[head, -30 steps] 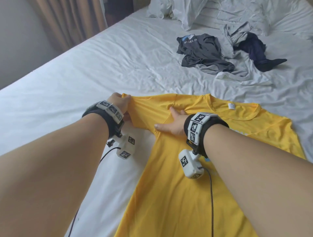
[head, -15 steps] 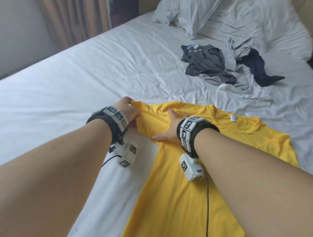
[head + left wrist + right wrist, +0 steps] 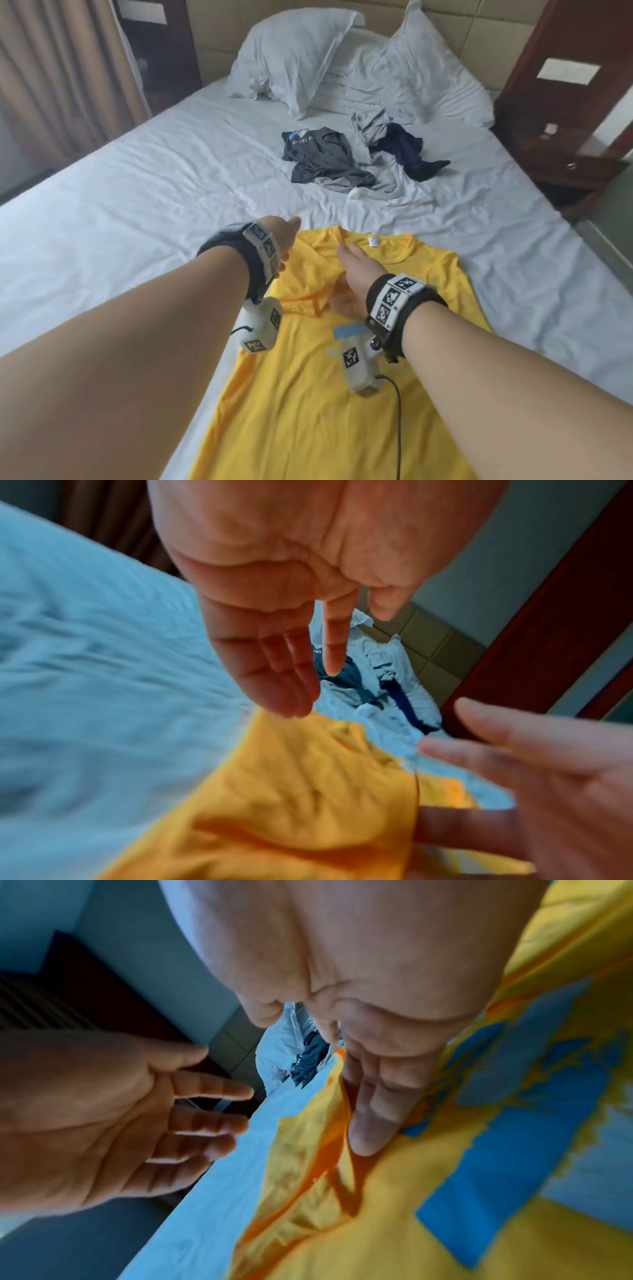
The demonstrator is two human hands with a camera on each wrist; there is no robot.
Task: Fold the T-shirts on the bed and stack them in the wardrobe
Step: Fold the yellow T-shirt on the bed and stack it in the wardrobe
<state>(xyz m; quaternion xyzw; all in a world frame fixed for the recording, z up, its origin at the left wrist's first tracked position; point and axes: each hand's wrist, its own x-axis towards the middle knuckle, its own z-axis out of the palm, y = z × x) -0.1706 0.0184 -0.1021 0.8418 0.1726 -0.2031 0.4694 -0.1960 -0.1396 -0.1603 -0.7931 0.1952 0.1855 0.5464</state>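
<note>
Right now the soft yellow cotton T-shirt (image 3: 342,394) lies flat on the white bed sheet (image 3: 120,205), with one sleeve folded in. It looks light and floppy, so it should be held at the edges or shoulders. The left hand (image 3: 284,236) hovers with loose fingers and holds nothing. The right hand (image 3: 352,274) lies flat on the folded sleeve. A crumpled pile of grey and navy shirts (image 3: 349,161) waits farther up, well apart, near two white pillows (image 3: 291,54). Nothing blocks the way.
</note>
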